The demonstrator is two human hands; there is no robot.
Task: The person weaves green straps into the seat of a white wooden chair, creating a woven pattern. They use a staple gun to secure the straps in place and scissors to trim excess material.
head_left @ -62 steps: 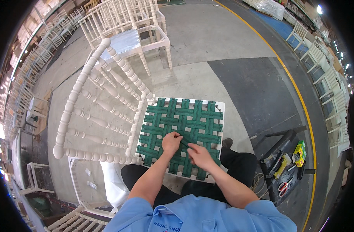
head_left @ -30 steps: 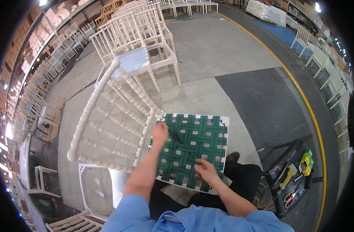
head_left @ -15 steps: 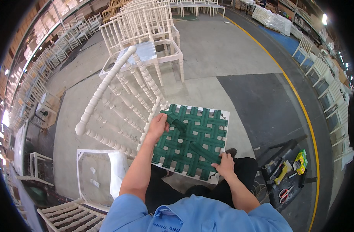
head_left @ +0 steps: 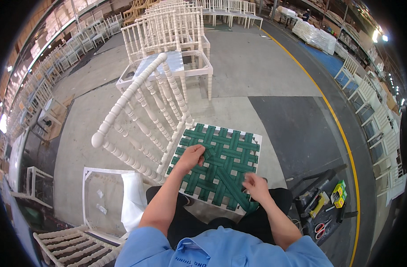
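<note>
In front of me stands a cream chair with turned spindles in its backrest (head_left: 128, 107) and a seat woven from green webbing (head_left: 230, 153). My left hand (head_left: 192, 158) is closed over the left part of the seat, pinching a short folded piece of webbing strap (head_left: 209, 152). A loose strap (head_left: 232, 189) slants across the weave, its lower end hanging over the seat's near right corner. My right hand (head_left: 256, 186) is just above that edge, beside the loose strap and apart from it; its fingers are curled but blurred, so their grip is unclear.
At right, a dark stool (head_left: 308, 220) carries red-handled scissors (head_left: 322, 228), a yellow tool (head_left: 320, 204) and a yellow-green box (head_left: 339, 193). A white chair frame (head_left: 101, 196) stands at left. More cream chairs (head_left: 168, 31) are stacked ahead.
My right hand has let go of the loose strap and lifted off it; the strap end has dropped over the seat edge. My left hand has moved nearer and right with the folded piece.
</note>
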